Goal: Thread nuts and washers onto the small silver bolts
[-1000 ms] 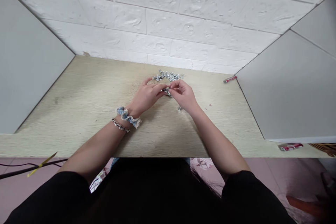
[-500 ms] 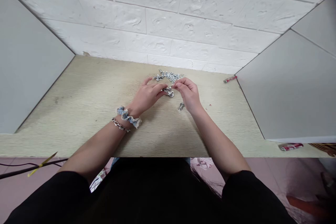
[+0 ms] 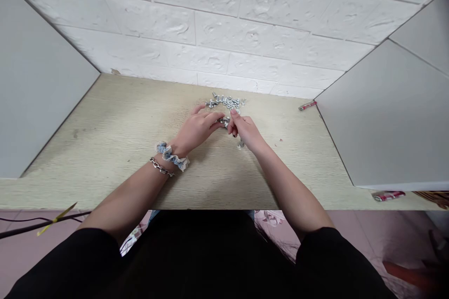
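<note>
My left hand (image 3: pixel 198 127) and my right hand (image 3: pixel 245 129) meet over the middle of a pale wooden table (image 3: pixel 122 135). Between their fingertips is a small silver bolt (image 3: pixel 223 122), pinched from both sides. The left wrist wears a blue scrunchie and a chain bracelet. A pile of silver bolts and nuts (image 3: pixel 226 101) lies just behind the hands. One loose bolt (image 3: pixel 240 144) rests on the table under my right wrist.
A white brick wall backs the table, with grey panels at left and right. A small red and silver object (image 3: pixel 307 105) lies by the right panel, another (image 3: pixel 387 195) at the front right edge. A dark cable runs at lower left.
My right hand lifted off toward the pile half a second ago, then came back down and closed on the bolt again. My left hand stayed put.
</note>
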Demonstrator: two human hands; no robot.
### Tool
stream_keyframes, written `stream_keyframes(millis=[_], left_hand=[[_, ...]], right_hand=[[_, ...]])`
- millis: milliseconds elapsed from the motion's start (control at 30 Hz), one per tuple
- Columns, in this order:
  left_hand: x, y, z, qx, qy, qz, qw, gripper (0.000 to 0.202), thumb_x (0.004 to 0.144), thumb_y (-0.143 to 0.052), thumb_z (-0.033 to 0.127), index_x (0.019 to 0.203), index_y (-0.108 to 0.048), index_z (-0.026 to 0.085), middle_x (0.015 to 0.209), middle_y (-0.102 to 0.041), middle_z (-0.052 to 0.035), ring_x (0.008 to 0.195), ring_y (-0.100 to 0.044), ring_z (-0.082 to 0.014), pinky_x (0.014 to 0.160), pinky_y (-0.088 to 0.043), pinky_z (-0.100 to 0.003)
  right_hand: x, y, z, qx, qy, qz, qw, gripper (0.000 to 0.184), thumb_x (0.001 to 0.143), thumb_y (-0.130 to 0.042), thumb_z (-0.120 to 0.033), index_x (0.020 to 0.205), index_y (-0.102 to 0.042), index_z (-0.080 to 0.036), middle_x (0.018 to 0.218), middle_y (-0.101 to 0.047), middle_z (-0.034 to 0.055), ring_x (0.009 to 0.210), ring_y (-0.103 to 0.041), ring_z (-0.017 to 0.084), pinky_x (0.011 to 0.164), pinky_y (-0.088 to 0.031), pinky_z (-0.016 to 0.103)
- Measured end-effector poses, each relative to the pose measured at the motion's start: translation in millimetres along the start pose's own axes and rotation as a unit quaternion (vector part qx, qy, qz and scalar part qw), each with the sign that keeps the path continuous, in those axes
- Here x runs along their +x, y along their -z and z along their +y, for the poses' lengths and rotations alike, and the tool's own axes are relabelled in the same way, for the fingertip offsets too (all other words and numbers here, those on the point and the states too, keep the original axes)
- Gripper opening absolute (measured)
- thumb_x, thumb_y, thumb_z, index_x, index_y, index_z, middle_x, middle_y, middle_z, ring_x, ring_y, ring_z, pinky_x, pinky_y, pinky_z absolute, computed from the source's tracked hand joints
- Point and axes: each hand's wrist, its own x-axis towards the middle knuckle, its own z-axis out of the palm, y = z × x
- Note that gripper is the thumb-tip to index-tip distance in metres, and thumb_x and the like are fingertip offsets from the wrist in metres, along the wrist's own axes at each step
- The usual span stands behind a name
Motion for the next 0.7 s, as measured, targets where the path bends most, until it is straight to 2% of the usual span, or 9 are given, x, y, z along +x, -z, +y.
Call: stream_keyframes(millis=[300,500,700], left_hand=[[2.4,-0.2,-0.6,-0.021,-0.022,-0.003,1.0,0.022,0.091,-0.048,0.032,0.101,-0.059,0.016,0.082,-0.07,-0.0041,0.074,-0.065,-0.013,0.088,-0.045,-0.033],[3.6,2.9,4.1,-0.045,-0.014,-0.029,0.998,0.023,0.091,-0.047,0.031,0.103,-0.059,0.016,0.086,-0.07,-0.006,0.078,-0.064,-0.0143,0.072,-0.048,-0.027],[3.3,3.7,4.2,-0.049,-0.017,-0.032,0.998,0.025,0.09,-0.049,0.031,0.108,-0.059,0.016,0.088,-0.07,-0.0063,0.079,-0.065,-0.0144,0.07,-0.048,-0.026]], right_hand=[[2.9,-1.7,6.0,-0.01,-0.024,-0.009,1.0,0.066,0.077,-0.034,-0.074,0.055,-0.058,-0.016,0.052,-0.051,0.0011,0.05,-0.046,0.009,0.05,-0.035,0.023],[2.8,-1.4,5.9,-0.002,-0.022,0.006,1.0,0.063,0.076,-0.039,-0.074,0.058,-0.055,-0.016,0.054,-0.05,-0.0002,0.05,-0.045,0.009,0.05,-0.035,0.023],[0.9,-1.7,2.2,-0.004,0.006,0.009,1.0,0.055,0.075,-0.045,-0.071,0.063,-0.05,-0.018,0.054,-0.047,-0.0036,0.05,-0.043,0.008,0.05,-0.034,0.022]])
